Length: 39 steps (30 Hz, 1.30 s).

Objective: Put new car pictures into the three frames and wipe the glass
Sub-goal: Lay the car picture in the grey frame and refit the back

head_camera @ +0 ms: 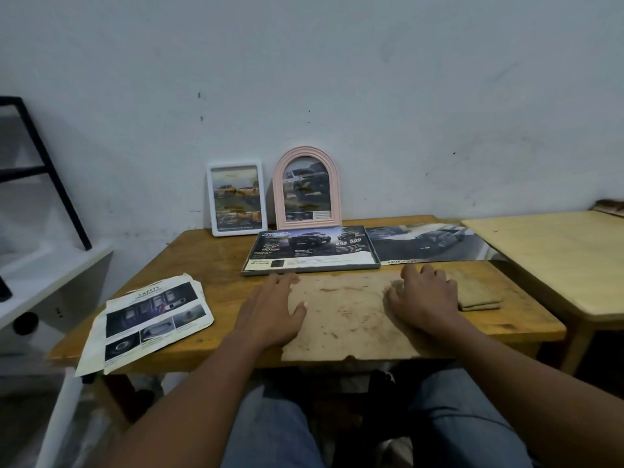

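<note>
A stained brown backing board (351, 322) lies flat on the wooden table (209, 265), its chipped near edge jutting past the table's front. The left hand (273, 309) lies flat with straight fingers over the board's left edge. The right hand (422, 298) rests on the board's right part with its fingers arched, gripping nothing. It hides the near side of a folded cloth (476, 292) just right of the board, so I cannot tell whether they touch. Just behind the board a grey frame (312, 251) lies flat holding a car brochure page, its small print unreadable. A loose car sheet (429, 244) lies behind the board's right end. Further behind the board, a white frame (236, 197) and a pink arched frame (306, 189) lean on the wall, their car pictures dim and smudged. Left of the board a creased safety leaflet (152, 315) overhangs the table edge.
</note>
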Each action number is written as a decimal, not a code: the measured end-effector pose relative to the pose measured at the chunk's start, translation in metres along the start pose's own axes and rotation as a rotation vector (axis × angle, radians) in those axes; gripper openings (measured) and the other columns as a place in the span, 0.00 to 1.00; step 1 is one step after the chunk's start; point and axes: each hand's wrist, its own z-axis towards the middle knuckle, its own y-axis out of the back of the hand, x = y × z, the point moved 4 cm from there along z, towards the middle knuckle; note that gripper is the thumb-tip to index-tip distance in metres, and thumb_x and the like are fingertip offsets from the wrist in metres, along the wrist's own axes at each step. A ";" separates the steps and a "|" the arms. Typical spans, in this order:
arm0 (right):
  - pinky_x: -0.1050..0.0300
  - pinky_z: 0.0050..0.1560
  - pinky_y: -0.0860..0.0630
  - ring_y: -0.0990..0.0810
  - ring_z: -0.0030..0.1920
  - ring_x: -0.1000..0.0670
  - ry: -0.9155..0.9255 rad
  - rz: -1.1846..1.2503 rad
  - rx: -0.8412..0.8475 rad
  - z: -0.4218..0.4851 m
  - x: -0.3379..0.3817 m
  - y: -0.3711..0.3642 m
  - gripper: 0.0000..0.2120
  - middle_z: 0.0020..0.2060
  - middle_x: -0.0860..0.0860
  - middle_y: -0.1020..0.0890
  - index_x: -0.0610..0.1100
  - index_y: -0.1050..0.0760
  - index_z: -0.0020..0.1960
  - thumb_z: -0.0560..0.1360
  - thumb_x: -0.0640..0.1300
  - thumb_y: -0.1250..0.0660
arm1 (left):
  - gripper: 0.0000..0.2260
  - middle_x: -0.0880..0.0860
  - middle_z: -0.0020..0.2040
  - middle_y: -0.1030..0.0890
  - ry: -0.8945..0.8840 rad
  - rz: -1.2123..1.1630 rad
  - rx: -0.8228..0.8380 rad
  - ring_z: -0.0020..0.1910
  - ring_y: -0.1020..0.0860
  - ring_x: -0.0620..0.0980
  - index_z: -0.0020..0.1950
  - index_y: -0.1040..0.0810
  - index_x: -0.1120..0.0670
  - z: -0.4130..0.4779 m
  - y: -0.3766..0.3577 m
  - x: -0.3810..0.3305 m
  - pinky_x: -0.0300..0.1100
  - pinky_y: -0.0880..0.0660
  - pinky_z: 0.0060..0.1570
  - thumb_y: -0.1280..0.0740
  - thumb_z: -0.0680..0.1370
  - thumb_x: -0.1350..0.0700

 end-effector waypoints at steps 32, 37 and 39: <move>0.47 0.57 0.24 0.25 0.62 0.40 -0.015 0.082 0.090 0.184 0.097 -0.025 0.23 0.67 0.41 0.29 0.46 0.25 0.64 0.77 0.61 0.39 | 0.17 0.41 0.61 0.24 0.142 -0.327 -0.016 0.59 0.26 0.41 0.64 0.21 0.44 0.191 -0.003 0.091 0.41 0.26 0.55 0.29 0.77 0.44; 0.44 0.61 0.26 0.28 0.65 0.39 0.004 0.046 0.094 0.181 0.096 -0.036 0.23 0.68 0.40 0.30 0.47 0.25 0.65 0.78 0.61 0.40 | 0.15 0.36 0.59 0.25 0.132 -0.173 -0.119 0.64 0.31 0.38 0.61 0.19 0.43 0.188 -0.011 0.097 0.55 0.47 0.77 0.32 0.77 0.39; 0.43 0.62 0.28 0.29 0.66 0.37 0.016 0.044 0.095 0.179 0.098 -0.038 0.24 0.69 0.40 0.31 0.47 0.25 0.65 0.78 0.61 0.41 | 0.16 0.39 0.61 0.24 0.204 -0.319 -0.109 0.62 0.28 0.39 0.62 0.20 0.43 0.187 -0.011 0.102 0.53 0.35 0.73 0.31 0.77 0.40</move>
